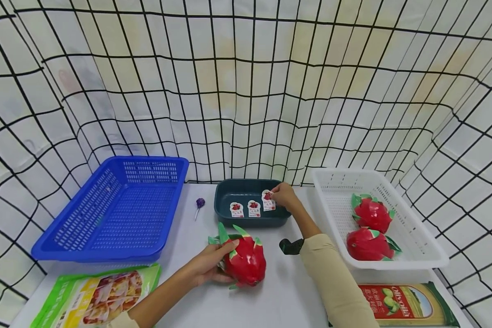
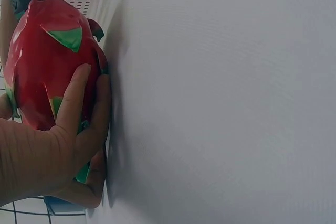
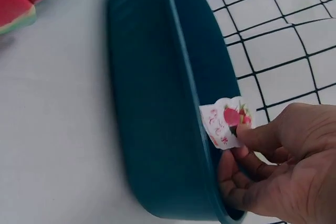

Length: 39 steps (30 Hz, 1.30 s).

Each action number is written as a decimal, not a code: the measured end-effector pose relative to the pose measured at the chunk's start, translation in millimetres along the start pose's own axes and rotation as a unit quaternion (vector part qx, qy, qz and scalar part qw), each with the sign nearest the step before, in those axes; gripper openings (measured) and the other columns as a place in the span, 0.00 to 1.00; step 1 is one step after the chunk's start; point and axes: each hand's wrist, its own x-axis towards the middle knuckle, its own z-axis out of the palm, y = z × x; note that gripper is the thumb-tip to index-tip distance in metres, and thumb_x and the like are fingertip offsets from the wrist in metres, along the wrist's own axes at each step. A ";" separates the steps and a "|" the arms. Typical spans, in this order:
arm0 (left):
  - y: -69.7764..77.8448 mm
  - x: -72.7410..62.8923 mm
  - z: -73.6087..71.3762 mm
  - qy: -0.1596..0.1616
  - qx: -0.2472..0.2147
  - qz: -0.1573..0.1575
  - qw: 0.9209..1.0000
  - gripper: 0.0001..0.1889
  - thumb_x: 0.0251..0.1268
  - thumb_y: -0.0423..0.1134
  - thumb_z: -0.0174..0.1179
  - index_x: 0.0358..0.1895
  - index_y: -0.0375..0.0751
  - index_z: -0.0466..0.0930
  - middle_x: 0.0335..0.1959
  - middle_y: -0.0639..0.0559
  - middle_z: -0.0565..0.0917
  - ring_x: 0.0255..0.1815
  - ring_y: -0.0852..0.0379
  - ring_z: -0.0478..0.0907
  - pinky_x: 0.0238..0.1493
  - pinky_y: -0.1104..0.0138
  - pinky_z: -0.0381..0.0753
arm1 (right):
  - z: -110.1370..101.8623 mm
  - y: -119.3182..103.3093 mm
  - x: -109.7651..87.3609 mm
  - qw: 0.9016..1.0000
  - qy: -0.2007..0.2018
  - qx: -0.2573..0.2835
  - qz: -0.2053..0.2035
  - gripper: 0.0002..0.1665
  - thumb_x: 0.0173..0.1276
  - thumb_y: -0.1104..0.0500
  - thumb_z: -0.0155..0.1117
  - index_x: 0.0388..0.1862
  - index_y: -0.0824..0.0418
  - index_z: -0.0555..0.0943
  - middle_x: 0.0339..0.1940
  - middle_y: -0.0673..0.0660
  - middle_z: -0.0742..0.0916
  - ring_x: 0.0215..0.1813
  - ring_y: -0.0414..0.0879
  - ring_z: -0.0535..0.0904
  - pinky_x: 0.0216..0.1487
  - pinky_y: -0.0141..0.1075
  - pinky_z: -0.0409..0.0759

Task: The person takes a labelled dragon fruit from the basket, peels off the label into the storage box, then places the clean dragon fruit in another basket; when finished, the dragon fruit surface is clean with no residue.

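My left hand [image 1: 213, 263] grips a red dragon fruit [image 1: 248, 262] with green leaf tips, low over the white table; its fingers spread along the fruit's side in the left wrist view. At the dark teal tray [image 1: 225, 218], my right hand [image 1: 284, 196] pinches a small white sticker [image 1: 268, 200] printed with a red fruit, between thumb and fingers. In the right wrist view the other fingertips reach inside the tray's rim. Two similar stickers, a left one [image 1: 236, 210] and a middle one [image 1: 254, 208], lie in the tray.
A blue basket [image 1: 106, 246] stands at left, with a purple lollipop [image 1: 199, 204] beside it. The white basket [image 1: 418, 223] at right holds two dragon fruits [image 1: 371, 213]. Food packages lie in front: a green bag [image 1: 106, 296] and an Olivoilà pack [image 1: 406, 303]. Black wire mesh [image 1: 252, 95] encloses the table.
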 end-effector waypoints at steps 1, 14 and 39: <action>0.4 -0.3 0.0 0.001 0.001 0.002 1.000 0.39 0.67 0.56 0.58 0.68 0.29 0.60 0.63 0.32 0.69 0.62 0.32 0.70 0.44 0.48 0.86 | 2.4 -0.3 1.4 1.000 0.004 -0.019 0.001 0.11 0.68 0.67 0.58 0.46 0.70 0.83 0.40 0.60 0.83 0.29 0.43 0.73 0.24 0.28 0.74; -1.4 0.6 1.3 -0.007 0.006 0.000 1.000 0.41 0.65 0.58 0.60 0.69 0.29 0.59 0.64 0.32 0.69 0.62 0.33 0.69 0.45 0.49 0.86 | 21.5 2.9 2.0 0.987 0.047 -0.154 0.014 0.07 0.67 0.64 0.59 0.38 0.69 0.79 0.31 0.57 0.79 0.31 0.47 0.74 0.28 0.33 0.71; -2.6 -0.6 -4.1 -0.020 0.005 0.001 1.000 0.43 0.66 0.58 0.59 0.69 0.26 0.56 0.63 0.31 0.69 0.59 0.32 0.72 0.45 0.48 0.85 | 44.8 15.0 7.7 0.974 0.091 -0.205 -0.001 0.05 0.64 0.62 0.63 0.30 0.63 0.80 0.27 0.55 0.80 0.30 0.47 0.74 0.28 0.42 0.74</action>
